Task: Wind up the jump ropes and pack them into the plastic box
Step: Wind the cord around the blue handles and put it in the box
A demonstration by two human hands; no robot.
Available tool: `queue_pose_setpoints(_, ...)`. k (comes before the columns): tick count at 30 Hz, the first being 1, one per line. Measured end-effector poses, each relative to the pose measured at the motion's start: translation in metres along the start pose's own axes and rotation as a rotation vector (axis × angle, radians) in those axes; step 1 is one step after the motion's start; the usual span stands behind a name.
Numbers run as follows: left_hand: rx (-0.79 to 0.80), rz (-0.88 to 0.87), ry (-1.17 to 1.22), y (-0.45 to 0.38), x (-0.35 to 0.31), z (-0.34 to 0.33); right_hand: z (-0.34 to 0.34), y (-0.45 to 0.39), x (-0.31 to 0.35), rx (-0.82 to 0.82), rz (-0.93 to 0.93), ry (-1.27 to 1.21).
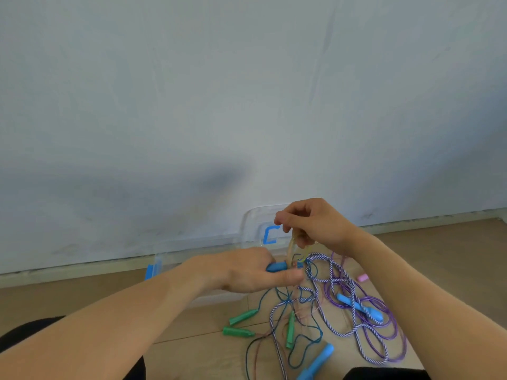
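My left hand [255,272] grips a blue jump rope handle [275,267], held level just above the floor. My right hand [312,223] is above it, fingers pinched on a pale tan strand [291,244] that runs down to the handle. A tangle of ropes lies on the wooden floor below: a blue-and-white striped rope [332,270], a purple rope [384,325] with blue handles [359,307], a dark teal cord [301,341] and several green handles [242,317]. The clear plastic box [162,266] with blue latches stands behind my hands against the wall.
The box lid [255,218] with a blue clip leans on the white wall. A small pink object [362,277] lies on the floor at right. Another blue handle [318,360] lies near my knees, which show dark at the bottom edge.
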State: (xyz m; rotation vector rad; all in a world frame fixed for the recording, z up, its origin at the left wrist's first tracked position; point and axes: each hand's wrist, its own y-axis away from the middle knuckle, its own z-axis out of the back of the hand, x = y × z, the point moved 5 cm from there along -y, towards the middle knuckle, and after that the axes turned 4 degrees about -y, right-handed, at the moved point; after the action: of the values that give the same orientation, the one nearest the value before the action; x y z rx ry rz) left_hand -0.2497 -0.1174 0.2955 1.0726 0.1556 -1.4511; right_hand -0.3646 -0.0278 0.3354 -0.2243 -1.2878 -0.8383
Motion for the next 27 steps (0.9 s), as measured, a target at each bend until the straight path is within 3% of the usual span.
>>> queue_pose_setpoints(3,0.139,-0.09,0.56,0.006,-0.015,0.006,0.001,-0.001,-0.002,0.081,-0.067,-0.289)
queue_pose_setpoints(7,0.164,-0.204,0.854,0.007,-0.015,0.023,-0.004,0.002,0.012,0.325,-0.039,-0.547)
queue_pose_setpoints(16,0.142,-0.253,1.022,0.011,-0.008,0.034,-0.015,0.002,0.016,0.437,0.088,-0.721)
queue_pose_setpoints(27,-0.056,-0.182,1.001,0.017,-0.007,0.035,-0.024,0.003,0.019,0.41,0.152,-0.643)
